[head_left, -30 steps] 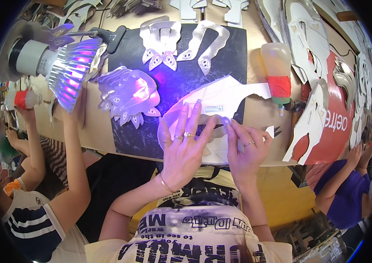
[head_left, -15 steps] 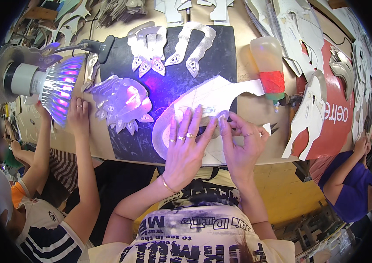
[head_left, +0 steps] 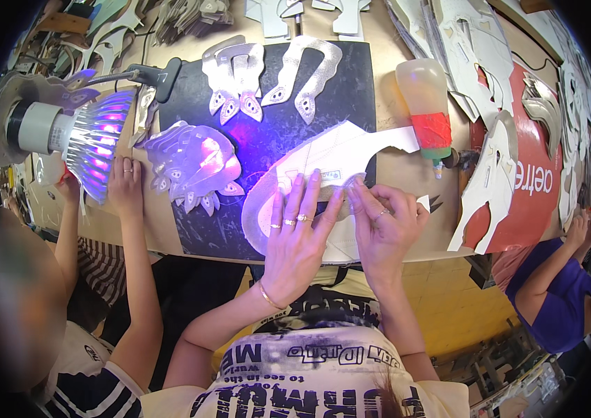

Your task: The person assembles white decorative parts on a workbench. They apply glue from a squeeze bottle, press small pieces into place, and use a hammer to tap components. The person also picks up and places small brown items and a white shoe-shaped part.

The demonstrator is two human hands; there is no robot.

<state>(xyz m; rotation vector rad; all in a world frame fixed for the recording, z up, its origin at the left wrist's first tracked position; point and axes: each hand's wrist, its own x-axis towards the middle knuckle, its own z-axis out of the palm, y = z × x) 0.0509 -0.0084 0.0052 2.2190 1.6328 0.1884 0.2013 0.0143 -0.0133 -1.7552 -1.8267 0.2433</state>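
Note:
A white shoe upper piece [head_left: 344, 143] with thin printed lines and a grey fuzzy edge lies on a black mat [head_left: 194, 233]. My left hand [head_left: 292, 237] rests flat on it, fingers stretched out and slightly spread. Beside the left index tip, my right hand [head_left: 387, 226] is closed, thumb and fingertips pinched at the piece's inner curved edge. Those fingertips cover what lies directly between them. Left of my hands sits a fanned stack of silvery shoe pieces [head_left: 187, 157] with eyelet holes, under violet light.
Silvery U-shaped pieces [head_left: 243, 66] lie at the mat's far side. A lamp with a ribbed head [head_left: 97, 146] stands left, near a co-worker's hand [head_left: 125, 184]. A bottle with red band [head_left: 424, 97] stands right, before white cut pieces [head_left: 490, 167] and a red panel [head_left: 535, 188].
My right fingers have closed together at the edge, covering a small grey rounded bit seen between the fingertips before. My left hand stays put. The co-worker at left has leaned further into view.

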